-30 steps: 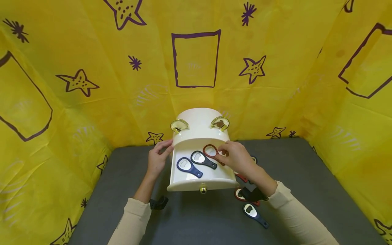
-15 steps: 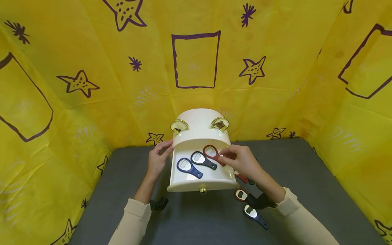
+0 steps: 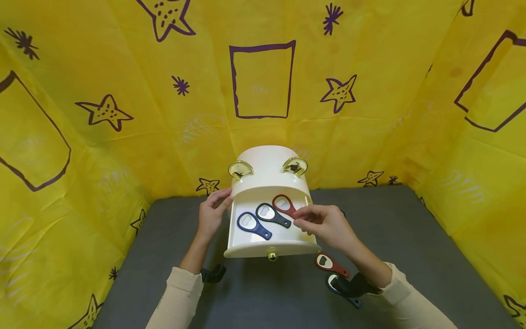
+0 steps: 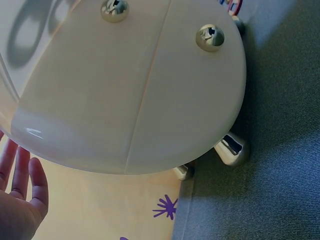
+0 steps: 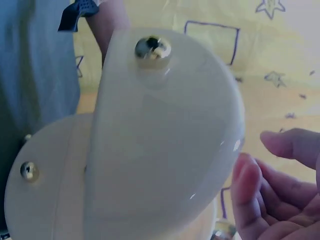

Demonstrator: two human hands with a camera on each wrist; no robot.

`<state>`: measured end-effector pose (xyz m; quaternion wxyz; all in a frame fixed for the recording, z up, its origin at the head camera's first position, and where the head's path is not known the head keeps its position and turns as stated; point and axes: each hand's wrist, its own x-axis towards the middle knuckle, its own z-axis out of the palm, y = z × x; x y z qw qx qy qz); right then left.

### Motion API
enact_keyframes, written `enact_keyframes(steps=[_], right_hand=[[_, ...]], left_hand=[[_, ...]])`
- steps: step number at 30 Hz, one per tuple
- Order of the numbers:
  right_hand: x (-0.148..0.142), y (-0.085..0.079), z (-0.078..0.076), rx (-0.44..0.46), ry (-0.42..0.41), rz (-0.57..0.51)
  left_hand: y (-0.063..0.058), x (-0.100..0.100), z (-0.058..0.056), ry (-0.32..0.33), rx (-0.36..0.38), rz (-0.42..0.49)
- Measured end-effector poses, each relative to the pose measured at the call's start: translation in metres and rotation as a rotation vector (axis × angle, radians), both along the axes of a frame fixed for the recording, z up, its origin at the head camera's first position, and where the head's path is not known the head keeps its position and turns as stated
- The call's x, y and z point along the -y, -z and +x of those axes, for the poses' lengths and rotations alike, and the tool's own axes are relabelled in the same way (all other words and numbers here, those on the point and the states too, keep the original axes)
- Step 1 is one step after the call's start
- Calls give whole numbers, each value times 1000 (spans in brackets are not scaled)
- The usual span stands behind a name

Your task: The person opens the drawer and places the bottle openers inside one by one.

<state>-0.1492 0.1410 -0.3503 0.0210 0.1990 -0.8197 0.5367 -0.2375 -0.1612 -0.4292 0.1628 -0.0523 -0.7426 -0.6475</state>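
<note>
A white cabinet [image 3: 269,167] with two gold-rimmed ears stands in the middle, its upper drawer [image 3: 242,249] pulled out. Inside lie a blue bottle opener [image 3: 255,225], a black one [image 3: 274,215] and a red one [image 3: 283,204], side by side at a slant. My right hand [image 3: 328,224] is over the drawer's right side, fingertips right at the red opener's handle and covering its end. In the right wrist view, thumb and fingers stand apart with nothing visible between them. My left hand [image 3: 211,214] touches the cabinet's left side with its fingers extended.
On the grey table [image 3: 164,292], to the right of the drawer, lie another red bottle opener [image 3: 332,265] and a blue one [image 3: 355,301], partly behind the right wrist's black strap [image 3: 357,286]. A lower drawer front [image 4: 200,90] sits beneath the open one. Yellow cloth [image 3: 144,151] encloses the table.
My right hand has drawn slightly right and toward me, from over the red opener's handle to its end. The openers in the drawer and my left hand stay in place.
</note>
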Motion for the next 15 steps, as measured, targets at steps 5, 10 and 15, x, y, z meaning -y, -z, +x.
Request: enact_keyframes(steps=[5, 10, 15], right_hand=[[2, -2, 9, 72, -118, -30], [1, -3, 18, 50, -127, -71], [2, -2, 26, -31, -244, -56]], left_hand=[[0, -1, 1, -10, -26, -4], [-1, -2, 2, -11, -23, -13], [-2, -2, 1, -5, 8, -10]])
